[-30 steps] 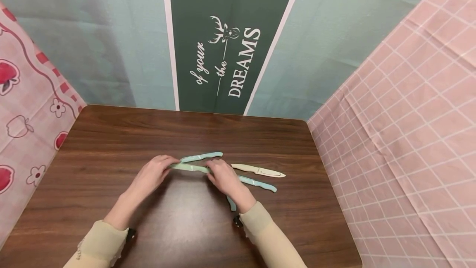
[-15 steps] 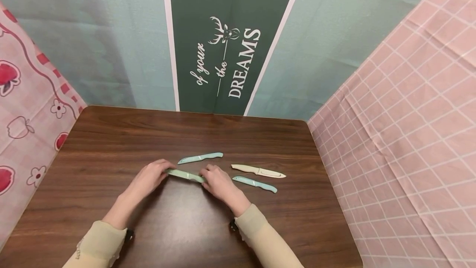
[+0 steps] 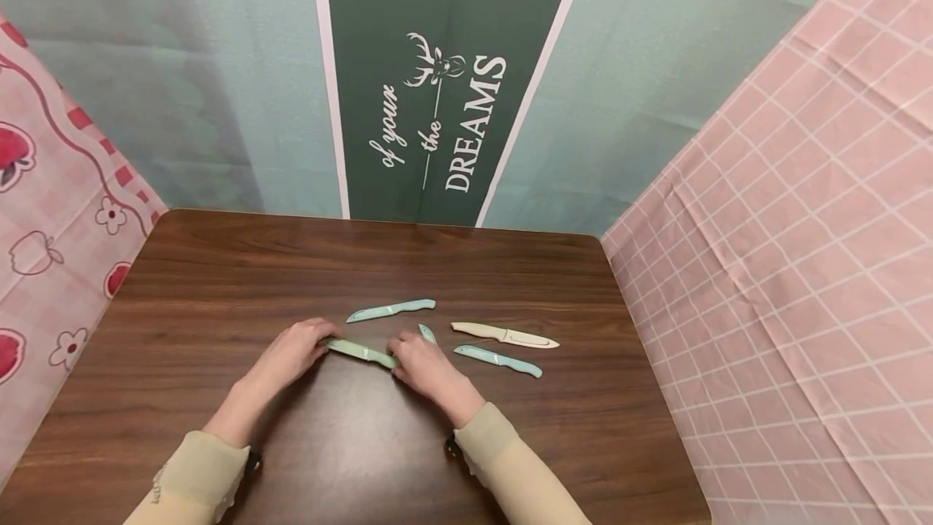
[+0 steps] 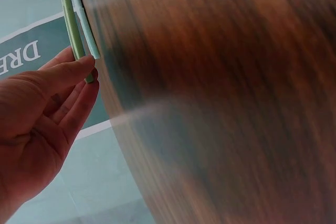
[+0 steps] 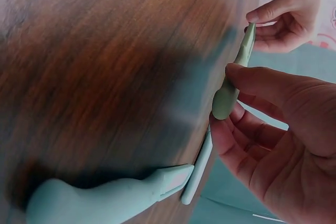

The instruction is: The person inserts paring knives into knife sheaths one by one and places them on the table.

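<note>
Both hands hold a light green knife (image 3: 362, 352), its blade end to the left. My left hand (image 3: 295, 351) pinches the blade end between thumb and fingers. The right hand (image 3: 426, 364) pinches the handle end, plain in the right wrist view, where the rounded green handle (image 5: 224, 100) pokes out past the thumb. Whether the knife touches the table cannot be told. Behind it lies a light blue knife (image 3: 391, 310). Just past the right fingers shows the tip of another blue knife (image 3: 427, 333); the hand and wrist hide the rest.
To the right of the right hand, a third blue knife (image 3: 498, 360) lies on the brown wooden table (image 3: 240, 266). A cream knife (image 3: 505, 335) is just behind it, pointing right. Printed cloths hang along the table's back and sides.
Both hands have brought the green knife nearer the person and a little left, its handle end now lower. The right hand has moved off the blue and cream knives.
</note>
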